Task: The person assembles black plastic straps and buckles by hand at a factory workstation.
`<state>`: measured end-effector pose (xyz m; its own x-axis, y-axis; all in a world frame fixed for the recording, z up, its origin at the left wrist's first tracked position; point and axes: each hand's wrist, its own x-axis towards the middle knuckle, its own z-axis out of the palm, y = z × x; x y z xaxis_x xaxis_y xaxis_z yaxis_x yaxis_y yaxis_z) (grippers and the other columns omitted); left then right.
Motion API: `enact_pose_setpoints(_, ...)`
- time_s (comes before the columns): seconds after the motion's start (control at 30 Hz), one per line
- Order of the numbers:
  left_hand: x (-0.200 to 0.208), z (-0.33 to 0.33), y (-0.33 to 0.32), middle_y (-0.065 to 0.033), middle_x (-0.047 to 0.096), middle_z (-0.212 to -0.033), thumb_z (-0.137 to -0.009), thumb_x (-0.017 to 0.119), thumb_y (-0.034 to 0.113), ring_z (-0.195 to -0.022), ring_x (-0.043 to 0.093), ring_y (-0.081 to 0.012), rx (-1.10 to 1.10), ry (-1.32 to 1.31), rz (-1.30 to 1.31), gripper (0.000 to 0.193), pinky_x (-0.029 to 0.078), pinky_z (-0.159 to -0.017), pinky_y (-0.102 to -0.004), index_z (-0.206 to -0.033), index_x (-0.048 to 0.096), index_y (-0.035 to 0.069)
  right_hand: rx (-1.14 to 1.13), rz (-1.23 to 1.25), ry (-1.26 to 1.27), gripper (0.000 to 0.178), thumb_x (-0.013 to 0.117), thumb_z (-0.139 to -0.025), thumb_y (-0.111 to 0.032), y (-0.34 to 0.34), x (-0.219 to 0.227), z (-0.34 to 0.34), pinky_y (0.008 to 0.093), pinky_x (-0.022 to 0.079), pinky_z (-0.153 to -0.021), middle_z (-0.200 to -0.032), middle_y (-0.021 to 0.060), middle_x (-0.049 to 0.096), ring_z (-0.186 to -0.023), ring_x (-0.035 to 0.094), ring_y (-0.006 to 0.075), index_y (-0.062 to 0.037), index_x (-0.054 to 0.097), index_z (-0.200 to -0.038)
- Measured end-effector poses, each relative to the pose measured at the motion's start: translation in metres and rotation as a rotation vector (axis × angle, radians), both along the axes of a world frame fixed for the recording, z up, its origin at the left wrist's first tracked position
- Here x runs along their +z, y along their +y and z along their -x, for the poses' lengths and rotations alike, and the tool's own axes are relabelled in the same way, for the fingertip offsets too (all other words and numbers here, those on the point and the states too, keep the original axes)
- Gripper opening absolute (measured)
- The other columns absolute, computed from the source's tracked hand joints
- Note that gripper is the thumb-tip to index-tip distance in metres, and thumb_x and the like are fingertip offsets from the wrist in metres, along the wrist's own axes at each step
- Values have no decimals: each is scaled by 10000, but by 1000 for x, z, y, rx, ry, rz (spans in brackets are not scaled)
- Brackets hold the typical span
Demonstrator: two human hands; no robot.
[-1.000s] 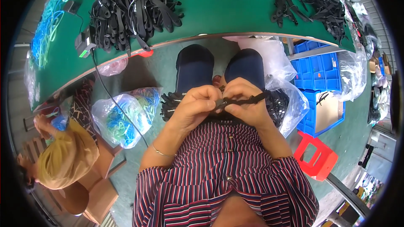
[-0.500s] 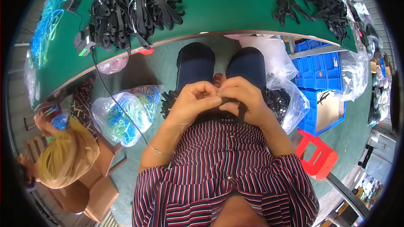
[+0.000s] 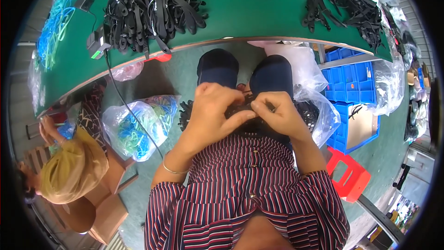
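Observation:
Over my lap my two hands are close together. My left hand (image 3: 210, 113) has its thumb and forefinger stretched out and apart, the thumb tip close to the right fingertips. Its other fingers are partly hidden behind. My right hand (image 3: 281, 116) is closed in a pinch, thumb against bent forefinger, on something dark and small that I cannot make out. Behind the fingers, dark material in the lap blends with it. Black looped pieces (image 3: 186, 112) show beside my left wrist, and more black pieces (image 3: 307, 113) lie beyond my right hand.
Ahead, a green table (image 3: 222, 16) carries piles of black straps (image 3: 152, 14) and blue cords (image 3: 58, 25). A cable (image 3: 121, 97) hangs down from it. Below are a bag of cords (image 3: 138, 129), blue crates (image 3: 351, 83) and a red stool (image 3: 349, 173). A co-worker (image 3: 76, 166) sits at left.
My left thumb and forefinger have opened from a pinch, and that hand has shifted slightly left. My right hand has turned and lowered a little; the black piece hanging under it no longer shows.

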<state>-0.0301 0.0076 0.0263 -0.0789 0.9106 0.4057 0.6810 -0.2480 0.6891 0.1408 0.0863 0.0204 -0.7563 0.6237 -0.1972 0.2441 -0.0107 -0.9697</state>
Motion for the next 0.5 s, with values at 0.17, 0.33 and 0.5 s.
enact_pose_setpoints(0.17,-1,-4,-3,-112,567,-622,-748,631,171,-552,550,-207,-228,-464,460,161,408,-560,-304,-723,614,13,8,93,144,167,551,-811,-89,-4,-4,-1,217,336,-476,-570,1,518,-509,429,60,25,561,-689)
enact_pose_setpoints(0.33,-11,-12,-11,-39,583,-634,-808,578,138,-563,538,-90,-413,-1216,544,161,410,-509,-201,-742,589,-8,-3,350,381,225,545,-771,-116,-15,-8,-3,218,289,-427,-535,35,495,-446,395,79,3,522,-581)
enact_pose_setpoints(0.5,-14,-11,-12,-45,592,-655,-833,554,141,-560,519,-72,-494,-1497,518,170,398,-520,-188,-734,588,8,-46,565,714,182,541,-752,-90,-23,-11,2,221,265,-415,-528,24,468,-449,373,80,-8,516,-591)
